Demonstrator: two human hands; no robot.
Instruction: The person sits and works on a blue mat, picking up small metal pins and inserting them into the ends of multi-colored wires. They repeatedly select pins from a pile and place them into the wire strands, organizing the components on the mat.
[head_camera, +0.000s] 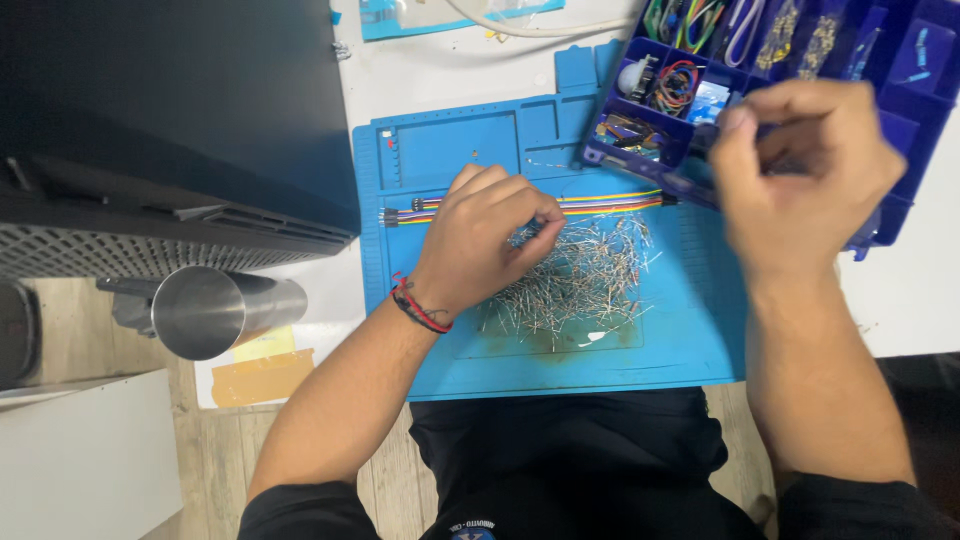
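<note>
My left hand (478, 235) pinches narrowly at the resistor pile (575, 280) mid-mat; my right hand (800, 170), at two o'clock, pinches something unclear over the parts box (900, 60). A careless nudge could scatter leads off the blue mat (690, 340).

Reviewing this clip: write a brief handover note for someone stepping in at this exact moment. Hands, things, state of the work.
Left hand: fingers curled down onto the pile of small wire-leaded components on the blue work mat.
Right hand: raised over the blue compartment box, fingers pinched; what it holds is too blurred to tell.
Ribbon of coloured jumper wires lies across the mat behind the pile.
Done: cannot tell.
Left: most of the pile is still loose on the mat.
</note>
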